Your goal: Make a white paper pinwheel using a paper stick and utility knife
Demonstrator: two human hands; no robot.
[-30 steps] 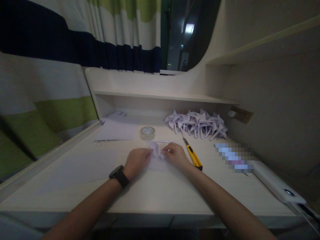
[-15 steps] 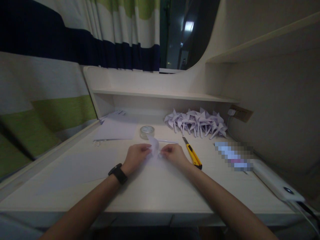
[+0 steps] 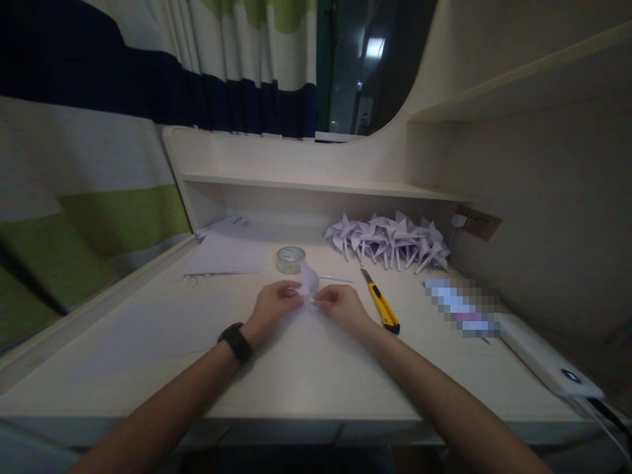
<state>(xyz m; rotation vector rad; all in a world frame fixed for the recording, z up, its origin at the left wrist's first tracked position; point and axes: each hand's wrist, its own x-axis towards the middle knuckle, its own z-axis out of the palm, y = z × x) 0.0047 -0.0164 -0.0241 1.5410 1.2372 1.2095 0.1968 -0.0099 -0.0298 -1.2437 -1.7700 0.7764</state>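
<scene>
Between my two hands is a white paper pinwheel point(image 3: 309, 282), its curved blade standing up. My left hand point(image 3: 277, 301), with a black watch at the wrist, pinches its left side. My right hand point(image 3: 342, 304) pinches its right side near the centre, fingers closed on the paper. A thin white paper stick point(image 3: 336, 279) lies just behind the right hand. Behind the left hand stands a roll of clear tape point(image 3: 290, 260). To the right of my right hand lies a yellow utility knife point(image 3: 380, 303) with its blade out.
Several finished paper pinwheels point(image 3: 390, 240) are heaped at the back right. A stack of white paper point(image 3: 230, 247) lies back left, a loose sheet point(image 3: 153, 332) nearer. A blurred-out phone point(image 3: 461, 308) and a white power strip point(image 3: 548, 359) lie along the right edge.
My left hand has moved slightly right, closer to the right hand. The paper between them has shifted a little to the right and its blade now curls differently.
</scene>
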